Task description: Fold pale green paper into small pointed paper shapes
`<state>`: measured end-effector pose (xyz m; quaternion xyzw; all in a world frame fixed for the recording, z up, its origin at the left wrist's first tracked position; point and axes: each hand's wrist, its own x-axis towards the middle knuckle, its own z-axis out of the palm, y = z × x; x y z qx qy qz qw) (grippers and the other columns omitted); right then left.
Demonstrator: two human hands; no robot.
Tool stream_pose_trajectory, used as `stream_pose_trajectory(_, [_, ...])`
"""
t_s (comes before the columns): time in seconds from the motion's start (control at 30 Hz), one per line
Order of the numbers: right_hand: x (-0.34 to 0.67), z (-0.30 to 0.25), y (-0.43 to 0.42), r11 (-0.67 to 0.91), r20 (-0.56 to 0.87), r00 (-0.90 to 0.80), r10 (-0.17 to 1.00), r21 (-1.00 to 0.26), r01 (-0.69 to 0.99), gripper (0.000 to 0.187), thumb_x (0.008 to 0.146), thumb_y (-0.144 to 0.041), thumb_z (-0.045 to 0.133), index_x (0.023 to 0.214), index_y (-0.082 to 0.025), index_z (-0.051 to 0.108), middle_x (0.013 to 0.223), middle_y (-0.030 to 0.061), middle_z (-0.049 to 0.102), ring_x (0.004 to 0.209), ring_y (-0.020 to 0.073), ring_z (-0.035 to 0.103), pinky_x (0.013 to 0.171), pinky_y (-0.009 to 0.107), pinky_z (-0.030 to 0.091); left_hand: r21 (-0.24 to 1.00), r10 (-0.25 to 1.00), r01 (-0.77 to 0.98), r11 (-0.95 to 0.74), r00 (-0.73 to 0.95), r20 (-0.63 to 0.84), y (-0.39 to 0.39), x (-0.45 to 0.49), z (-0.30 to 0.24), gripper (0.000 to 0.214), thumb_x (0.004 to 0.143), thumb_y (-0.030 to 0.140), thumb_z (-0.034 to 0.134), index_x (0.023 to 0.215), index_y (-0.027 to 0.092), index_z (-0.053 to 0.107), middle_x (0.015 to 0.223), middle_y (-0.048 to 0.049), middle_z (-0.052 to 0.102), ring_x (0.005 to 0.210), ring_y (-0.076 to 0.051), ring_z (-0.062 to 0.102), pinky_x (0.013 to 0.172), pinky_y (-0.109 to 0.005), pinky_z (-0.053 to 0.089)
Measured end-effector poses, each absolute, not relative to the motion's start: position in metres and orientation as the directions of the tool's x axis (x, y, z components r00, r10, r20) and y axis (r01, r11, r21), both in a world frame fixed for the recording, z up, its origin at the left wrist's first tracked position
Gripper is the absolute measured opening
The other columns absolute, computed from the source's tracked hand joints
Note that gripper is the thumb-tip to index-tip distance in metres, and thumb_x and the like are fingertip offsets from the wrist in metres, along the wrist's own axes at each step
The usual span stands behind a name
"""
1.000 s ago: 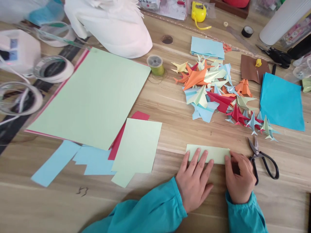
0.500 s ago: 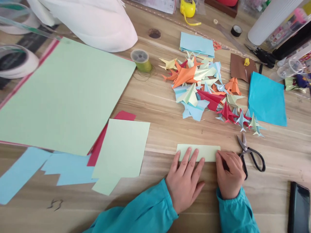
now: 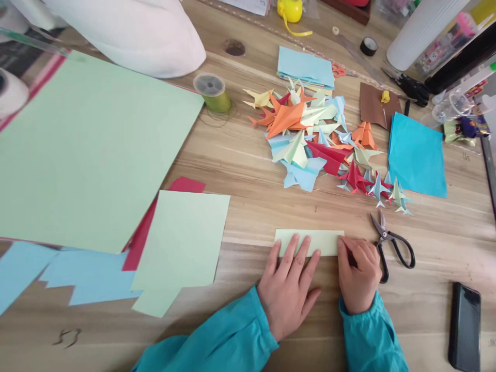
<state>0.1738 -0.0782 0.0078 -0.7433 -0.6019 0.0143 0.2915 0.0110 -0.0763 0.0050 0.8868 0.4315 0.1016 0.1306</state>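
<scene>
A narrow strip of pale green paper (image 3: 327,242) lies flat on the wooden table in front of me, its long side running left to right. My left hand (image 3: 289,289) rests on it with the fingers spread, tips pressing on the paper. At the strip's right end, my right hand (image 3: 359,274) is curled, thumb and forefinger pinching the corner; the other fingers fold under. Just right of that hand lie black-handled scissors (image 3: 392,240), blades apart. Beyond the strip is a heap of folded paper planes (image 3: 306,129) in orange, red, green and blue.
Large green sheets (image 3: 93,155) and a smaller green sheet (image 3: 186,237) lie left, over blue paper pieces (image 3: 93,274). A thread spool (image 3: 217,95) stands behind them. Bright blue paper (image 3: 416,155) lies at right, a phone (image 3: 465,325) near the right edge.
The view has shifted slightly, so everything on the table sits a little further left. Both hands keep the same pose on the green strip.
</scene>
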Motion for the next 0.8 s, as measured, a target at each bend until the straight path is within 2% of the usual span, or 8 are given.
stream_pose_trajectory(0.8, [0.1742,0.0069,-0.0779,-0.107,0.338,0.273,0.901,-0.437,0.893,0.008,0.079,-0.019,0.060,0.083,-0.018,0.067,0.073,0.0044,0.064,0.075,0.0177,0.056,0.077,0.035,0.043,0.307,0.786,0.740,-0.598,0.616,0.048,-0.0763,0.0107,0.0044,0.060,0.083,0.053,0.037,0.133,0.019,0.039,0.143,-0.0120,0.029,0.133,-0.033,0.018,0.105,-0.053,0.007])
